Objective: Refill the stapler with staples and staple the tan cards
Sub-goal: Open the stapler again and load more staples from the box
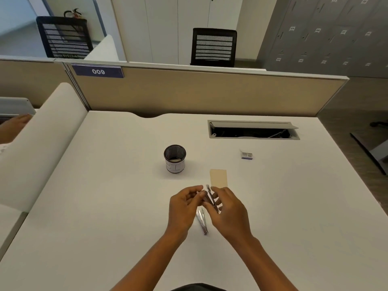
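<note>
Stapler is small, metal, hinged open. Treat it as light, rigid and slick; the two halves swing freely at the hinge, so hold each half by its long side edges, not the tips. The open channel edges and any loose staple strip look like pinch and spill risks.

It sits low centre, just above the surface, between your hands. Your right hand has its grip curled round the raised upper arm. Your left hand pinches at the top end with thumb and forefinger; whether a staple strip is in that pinch is too small to tell. The lower half angles down toward you, bright silver, its near end by the surface.

Tan cards lie flat just beyond your right fingers: pale, thin, likely floppy. Lift by an edge.

Staple box is well apart, far right, small and silvery. Black mesh cup stands to the left of the cards.

Judgement: you're mid-refill, stapling not yet begun.
</note>
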The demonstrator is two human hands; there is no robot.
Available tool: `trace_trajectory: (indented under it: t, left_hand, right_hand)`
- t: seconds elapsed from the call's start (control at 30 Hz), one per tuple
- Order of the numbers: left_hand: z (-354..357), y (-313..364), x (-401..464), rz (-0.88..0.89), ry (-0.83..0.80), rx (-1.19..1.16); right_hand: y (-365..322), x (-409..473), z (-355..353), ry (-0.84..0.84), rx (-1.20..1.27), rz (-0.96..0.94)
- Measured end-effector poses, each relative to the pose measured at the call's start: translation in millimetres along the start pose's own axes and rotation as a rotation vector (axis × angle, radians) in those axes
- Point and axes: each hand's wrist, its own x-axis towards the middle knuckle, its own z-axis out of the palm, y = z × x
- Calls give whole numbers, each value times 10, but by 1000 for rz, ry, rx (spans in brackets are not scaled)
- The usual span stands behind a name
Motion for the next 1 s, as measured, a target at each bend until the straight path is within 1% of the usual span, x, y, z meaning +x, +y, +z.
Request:
trace_trajectory:
  t: [0.07,0.17,0.33,0.43,0.57,0.77,1.0]
  left_hand:
    - [-30,34,5,37,-27,13]
    - [-68,56,5,117,-64,73]
    - [-91,94,-2,210,-77,179]
    - [-97,112,-1,199,-69,170]
    - [-104,123,-5,136,-67,75]
    - [-112,134,-26,126,-75,27]
    - [-107,175,-41,148,-71,64]
  right_hand:
    - [-25,58,-51,-19,89,33]
    - [-46,142,-115,-59,175,16]
    - [-77,239,-193,-123,158,-68]
    - [-90,272,-220,-152,137,-122]
    - [-134,301,-246,-145,106,-178]
    - [-180,318,-250,-122,36,-217]
    - [-255,281,-249,-16,20,-251]
